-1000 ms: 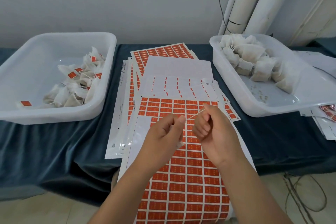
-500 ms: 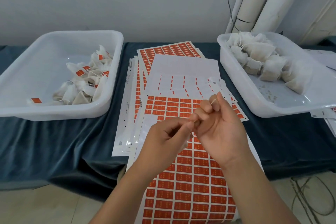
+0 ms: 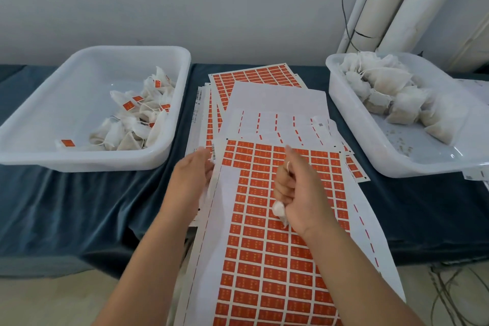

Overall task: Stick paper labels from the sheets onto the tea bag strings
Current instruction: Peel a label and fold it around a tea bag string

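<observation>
Right hand [image 3: 301, 193] around tea bag [image 3: 279, 210], over label sheet [image 3: 264, 259]

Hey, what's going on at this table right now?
A person is labelling tea bags. The right hand grips a tea bag, with its string end poking up out of the fist and no label on it yet. The left hand is at the left edge of the top label sheet; whether it grips the sheet is unclear. The left bin holds labelled bags, and the right bin holds plain bags.
</observation>
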Motion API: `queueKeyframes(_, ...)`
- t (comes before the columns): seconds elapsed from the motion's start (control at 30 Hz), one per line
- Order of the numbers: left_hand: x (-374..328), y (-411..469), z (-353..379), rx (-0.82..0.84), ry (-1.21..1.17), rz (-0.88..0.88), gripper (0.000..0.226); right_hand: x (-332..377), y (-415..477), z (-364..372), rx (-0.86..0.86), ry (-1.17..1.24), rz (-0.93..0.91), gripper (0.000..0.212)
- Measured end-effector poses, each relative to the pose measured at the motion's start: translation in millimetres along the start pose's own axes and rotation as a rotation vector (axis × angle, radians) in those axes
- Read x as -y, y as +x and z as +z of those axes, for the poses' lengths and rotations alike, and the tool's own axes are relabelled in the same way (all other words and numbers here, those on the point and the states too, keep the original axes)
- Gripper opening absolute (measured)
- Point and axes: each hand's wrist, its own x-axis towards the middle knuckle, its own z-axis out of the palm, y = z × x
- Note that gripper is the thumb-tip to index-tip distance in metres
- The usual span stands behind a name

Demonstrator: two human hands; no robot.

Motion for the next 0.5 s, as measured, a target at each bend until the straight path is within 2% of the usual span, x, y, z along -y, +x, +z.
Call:
queueKeyframes(0.07,-2.1,4.9,-3.6,-0.008,-0.049,-0.004,0.016,-3.6,3.5,4.0,-0.039,-0.172,0.022,0.044)
queueKeyframes(0.23,-2.2,5.5,-1.1,-0.038,0.452,0.188,0.047,-9.1,15.4,14.9,-0.076,-0.449,0.044,0.023)
queueKeyframes(0.33,-0.4,4.0,5.2,-0.055,0.632,0.312,0.051,-12.9,17.4,18.3,-0.057,-0.620,-0.116,0.010)
queueKeyframes(0.4,2.4,3.6,4.7,-0.081,0.632,0.348,0.047,-14.5,18.4,18.9,-0.040,-0.734,-0.230,0.005)
queueKeyframes(0.5,6.4,1.9,2.4,-0.074,0.598,0.331,0.017,-19.6,22.4,17.1,-0.047,-0.830,-0.357,0.014)
